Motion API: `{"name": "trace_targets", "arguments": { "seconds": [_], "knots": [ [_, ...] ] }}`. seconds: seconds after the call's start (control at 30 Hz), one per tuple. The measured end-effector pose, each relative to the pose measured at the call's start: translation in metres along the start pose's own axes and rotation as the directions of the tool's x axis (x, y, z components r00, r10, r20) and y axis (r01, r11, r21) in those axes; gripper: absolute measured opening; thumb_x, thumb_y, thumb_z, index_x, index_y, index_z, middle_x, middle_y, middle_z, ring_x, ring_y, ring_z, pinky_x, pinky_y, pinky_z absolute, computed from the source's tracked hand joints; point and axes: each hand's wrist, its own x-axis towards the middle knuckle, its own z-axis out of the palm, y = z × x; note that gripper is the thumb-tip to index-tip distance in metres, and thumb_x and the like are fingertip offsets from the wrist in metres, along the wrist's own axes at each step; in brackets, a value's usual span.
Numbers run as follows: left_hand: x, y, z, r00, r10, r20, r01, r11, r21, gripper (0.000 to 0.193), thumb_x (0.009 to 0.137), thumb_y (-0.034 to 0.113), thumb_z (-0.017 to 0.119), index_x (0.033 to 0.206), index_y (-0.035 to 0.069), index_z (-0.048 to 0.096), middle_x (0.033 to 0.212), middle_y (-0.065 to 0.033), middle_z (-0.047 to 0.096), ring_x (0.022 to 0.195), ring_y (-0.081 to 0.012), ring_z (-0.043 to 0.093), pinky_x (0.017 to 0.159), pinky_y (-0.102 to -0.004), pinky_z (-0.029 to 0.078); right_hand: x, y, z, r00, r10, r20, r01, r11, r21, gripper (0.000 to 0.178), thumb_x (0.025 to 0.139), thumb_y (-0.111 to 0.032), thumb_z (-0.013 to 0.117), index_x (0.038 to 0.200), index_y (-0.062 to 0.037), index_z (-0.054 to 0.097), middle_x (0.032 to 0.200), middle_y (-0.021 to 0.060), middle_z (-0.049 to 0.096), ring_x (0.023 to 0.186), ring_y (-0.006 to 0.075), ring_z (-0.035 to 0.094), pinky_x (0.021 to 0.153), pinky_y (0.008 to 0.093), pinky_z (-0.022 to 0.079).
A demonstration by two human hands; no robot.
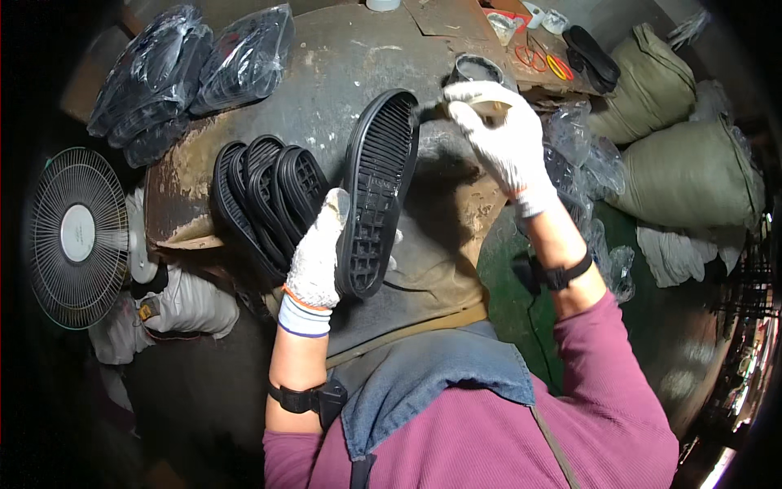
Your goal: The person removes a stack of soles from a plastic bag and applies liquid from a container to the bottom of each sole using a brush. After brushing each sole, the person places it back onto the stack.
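Note:
My left hand (pixel 318 257), in a white knit glove, grips a black shoe sole (pixel 379 191) by its lower left edge. The sole stands tilted up over my lap, its grid of hollows and ribs facing me. My right hand (pixel 505 138), gloved too, pinches a brush (pixel 430 112) whose dark bristles meet the upper right rim of the sole. Part of the brush handle is hidden by the fingers. Just beyond that hand stands a round pot (pixel 476 70) with dark smeared walls. Several more black soles (pixel 265 183) lean in a row left of the held one.
Plastic-wrapped bundles of soles (pixel 244 61) lie at the far left of the worn table (pixel 342 49). A fan (pixel 79 236) stands on the left. Scissors (pixel 558 67) and a dark pair of soles (pixel 592 57) rest at the far right, beside full green sacks (pixel 684 175).

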Motion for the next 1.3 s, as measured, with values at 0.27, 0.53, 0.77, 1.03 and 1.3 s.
{"name": "trace_targets", "arguments": {
  "seconds": [0.27,0.53,0.77,1.03,1.3],
  "knots": [
    [0.006,-0.009,0.027,0.995,0.029,0.093,-0.008,0.977,-0.215,0.076,0.107,0.059,0.04,0.154,0.0,0.043,0.15,-0.0263,0.053,0.116,-0.0597,0.062,0.086,-0.0768,0.054,0.049,-0.005,0.017,0.916,-0.385,0.111,0.395,0.821,-0.413,0.018,0.09,-0.032,0.076,0.102,-0.0197,0.079,0.093,0.0062,0.078,0.085,0.0259,0.075,0.077,0.0336,0.059],
    [0.008,-0.007,0.016,0.981,0.081,0.177,-0.035,0.968,-0.25,0.077,0.106,0.057,0.044,0.157,-0.001,0.037,0.154,-0.0282,0.047,0.12,-0.0578,0.06,0.089,-0.0767,0.053,0.014,0.019,0.018,0.978,-0.174,-0.116,0.165,0.983,-0.085,0.017,0.092,-0.018,0.076,0.107,-0.0105,0.079,0.094,0.0038,0.079,0.083,0.0101,0.073,0.077,0.0255,0.057],
    [0.007,-0.018,0.003,0.975,0.123,0.183,-0.067,0.955,-0.288,0.076,0.106,0.057,0.046,0.155,-0.001,0.039,0.153,-0.0256,0.05,0.121,-0.057,0.06,0.091,-0.0759,0.053,-0.031,-0.001,0.066,0.871,-0.486,0.065,0.49,0.854,-0.173,0.016,0.09,-0.022,0.075,0.101,-0.0113,0.081,0.105,0.0061,0.078,0.093,0.0276,0.069,0.09,0.0381,0.053],
    [0.01,-0.018,0.015,0.946,0.11,0.304,0.008,0.933,-0.361,0.075,0.108,0.051,0.045,0.159,-0.003,0.031,0.157,-0.0273,0.044,0.13,-0.0563,0.054,0.1,-0.0762,0.047,-0.006,0.017,0.051,0.993,-0.097,0.067,0.076,0.961,0.265,0.019,0.09,-0.012,0.075,0.108,-0.0063,0.079,0.102,0.0066,0.076,0.093,0.0173,0.071,0.086,0.0305,0.055],
    [0.015,-0.023,-0.001,0.901,0.29,0.323,-0.208,0.942,-0.265,0.062,0.107,0.054,0.039,0.152,0.012,0.05,0.149,-0.0165,0.058,0.131,-0.0393,0.058,0.108,-0.0621,0.047,-0.043,-0.029,0.067,0.852,-0.419,0.314,0.402,0.908,0.122,0.019,0.089,-0.023,0.076,0.104,-0.0108,0.081,0.104,0.0055,0.079,0.101,0.0251,0.072,0.104,0.0395,0.05]
  ]
}}
